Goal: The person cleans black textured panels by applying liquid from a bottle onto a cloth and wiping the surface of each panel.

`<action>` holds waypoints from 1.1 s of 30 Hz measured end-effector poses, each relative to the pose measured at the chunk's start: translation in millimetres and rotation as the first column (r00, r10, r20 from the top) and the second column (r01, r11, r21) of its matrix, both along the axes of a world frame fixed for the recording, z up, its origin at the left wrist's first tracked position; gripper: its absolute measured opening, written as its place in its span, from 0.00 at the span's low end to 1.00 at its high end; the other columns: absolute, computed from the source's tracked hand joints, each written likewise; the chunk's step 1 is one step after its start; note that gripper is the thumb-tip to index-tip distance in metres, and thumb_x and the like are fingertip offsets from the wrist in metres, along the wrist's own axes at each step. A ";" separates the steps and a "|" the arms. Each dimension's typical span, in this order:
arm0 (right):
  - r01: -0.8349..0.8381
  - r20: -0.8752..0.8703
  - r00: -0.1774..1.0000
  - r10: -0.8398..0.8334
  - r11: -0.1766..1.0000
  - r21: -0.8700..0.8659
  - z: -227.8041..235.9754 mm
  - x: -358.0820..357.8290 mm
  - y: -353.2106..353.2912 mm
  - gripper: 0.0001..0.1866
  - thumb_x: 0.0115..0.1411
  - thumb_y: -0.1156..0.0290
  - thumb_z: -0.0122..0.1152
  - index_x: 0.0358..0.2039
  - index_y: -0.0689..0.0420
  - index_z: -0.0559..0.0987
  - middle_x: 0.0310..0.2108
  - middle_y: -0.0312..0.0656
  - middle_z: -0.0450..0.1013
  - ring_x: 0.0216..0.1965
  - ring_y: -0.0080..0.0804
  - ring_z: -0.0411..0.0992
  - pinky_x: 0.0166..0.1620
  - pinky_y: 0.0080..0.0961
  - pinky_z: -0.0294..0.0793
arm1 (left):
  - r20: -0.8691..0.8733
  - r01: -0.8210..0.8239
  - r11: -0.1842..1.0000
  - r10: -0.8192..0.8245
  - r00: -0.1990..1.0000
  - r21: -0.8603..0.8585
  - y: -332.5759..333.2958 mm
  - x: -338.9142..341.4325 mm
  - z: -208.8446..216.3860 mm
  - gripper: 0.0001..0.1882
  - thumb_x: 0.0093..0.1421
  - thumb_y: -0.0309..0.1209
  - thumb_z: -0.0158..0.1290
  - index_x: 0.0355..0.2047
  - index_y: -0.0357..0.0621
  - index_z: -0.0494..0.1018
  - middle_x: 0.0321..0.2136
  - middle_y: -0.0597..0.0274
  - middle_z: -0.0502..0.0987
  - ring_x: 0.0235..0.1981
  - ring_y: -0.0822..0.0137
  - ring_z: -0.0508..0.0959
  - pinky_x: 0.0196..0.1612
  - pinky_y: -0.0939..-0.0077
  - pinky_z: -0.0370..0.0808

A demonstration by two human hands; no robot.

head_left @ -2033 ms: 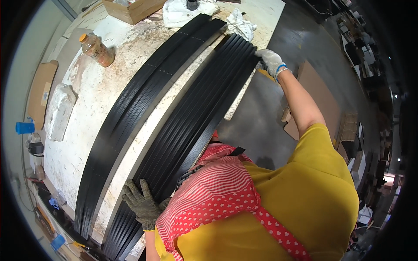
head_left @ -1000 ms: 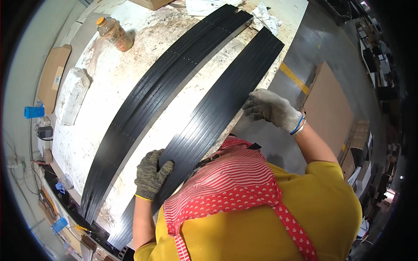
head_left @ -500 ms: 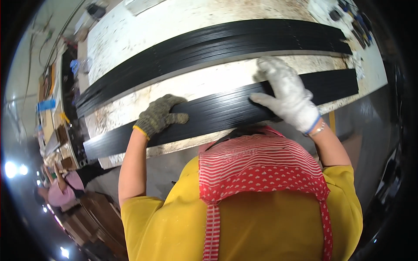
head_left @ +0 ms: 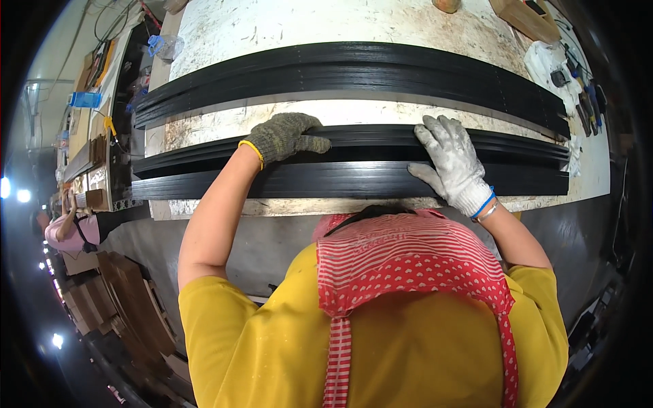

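Parts of the near black strips (head_left: 340,178) are covered by the left hand (head_left: 286,136) and right hand (head_left: 450,163). The worktop (head_left: 354,27) is cut off at the top edge, and the small tools (head_left: 585,102) at its right end are too small to be told apart.

A single wide fisheye view looks steeply down from above and behind the person's head, close over the yellow-shirted shoulders that fill the lower half of the frame. It faces forward across the white, stained bench (head_left: 381,27) in the upper half, whose straight edges bow toward the dark round rim. The floor shows at lower left.
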State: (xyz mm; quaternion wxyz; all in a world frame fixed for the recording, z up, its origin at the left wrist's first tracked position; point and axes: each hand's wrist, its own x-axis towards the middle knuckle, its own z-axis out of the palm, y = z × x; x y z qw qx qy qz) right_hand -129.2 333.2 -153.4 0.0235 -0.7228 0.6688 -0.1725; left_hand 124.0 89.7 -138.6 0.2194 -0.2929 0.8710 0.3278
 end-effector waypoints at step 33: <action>-0.279 0.041 0.959 0.281 0.903 0.326 6.5 61.1 -151.3 0.29 0.57 0.50 0.64 0.45 0.64 0.72 0.38 0.54 0.74 0.40 0.51 0.76 0.43 0.42 0.75 | -0.083 0.032 0.872 -0.083 0.993 -0.488 -4.2 33.1 -11.8 0.35 0.55 0.50 0.60 0.59 0.48 0.67 0.53 0.55 0.73 0.56 0.55 0.71 0.61 0.54 0.63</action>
